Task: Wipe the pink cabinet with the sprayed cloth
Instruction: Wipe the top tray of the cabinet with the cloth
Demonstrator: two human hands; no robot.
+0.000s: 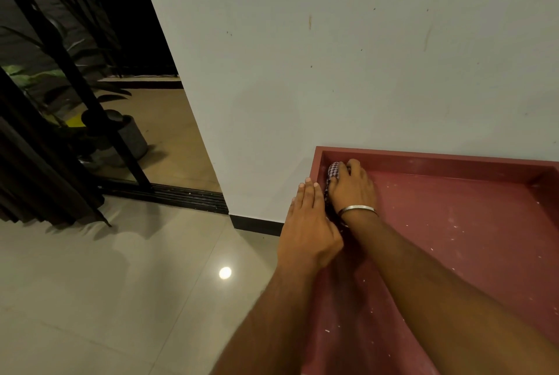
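Note:
The pink cabinet (453,223) fills the lower right, its recessed top speckled with white dust and framed by a raised rim. My right hand (352,187), with a metal bangle at the wrist, presses a checked cloth (333,169) into the far left corner of the recess; the cloth is mostly hidden under my fingers. My left hand (308,223) rests with straight fingers on the cabinet's left rim, just beside the right hand.
A white wall (332,57) rises directly behind the cabinet, with a black skirting at its base. Glossy beige floor tiles (121,299) spread to the left. Further left stands a dark sliding door frame (75,102) with a potted plant (121,138) behind it.

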